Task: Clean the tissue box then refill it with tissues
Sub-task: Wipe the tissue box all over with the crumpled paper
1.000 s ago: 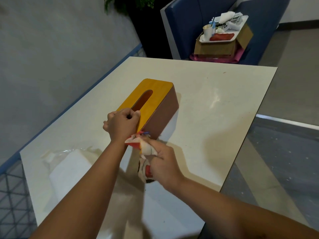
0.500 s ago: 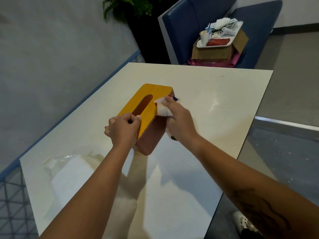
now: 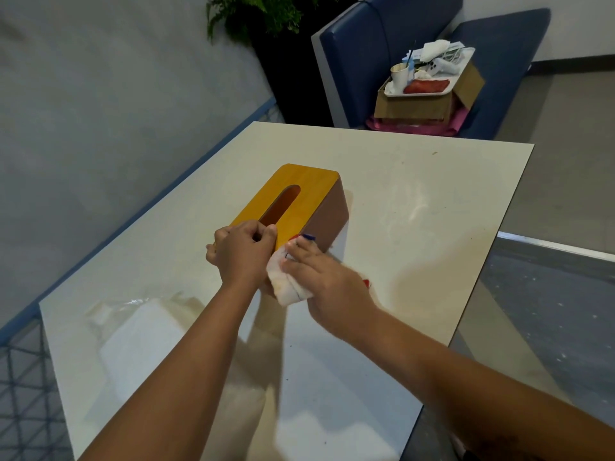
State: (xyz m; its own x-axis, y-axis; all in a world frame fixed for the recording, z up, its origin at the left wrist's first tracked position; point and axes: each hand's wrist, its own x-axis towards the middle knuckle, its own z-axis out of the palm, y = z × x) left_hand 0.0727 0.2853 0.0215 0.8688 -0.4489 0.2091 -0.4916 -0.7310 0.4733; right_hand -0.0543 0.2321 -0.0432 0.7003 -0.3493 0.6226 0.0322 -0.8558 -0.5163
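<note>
On the white table (image 3: 416, 194) our tissue box (image 3: 299, 201) sits near the middle, slot up. Our left hand (image 3: 241, 257) clamps its near top edge, while our right hand (image 3: 326, 277) presses a crumpled cloth (image 3: 286, 281) against its near brown side.

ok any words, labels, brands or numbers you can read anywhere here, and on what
None can be read.
The cloth in the right hand has red and blue marks: too blurred to tell if they are print.
The tissue box, held by the left hand, shows no label.
The things on the tray behind the table are too small to read.
</note>
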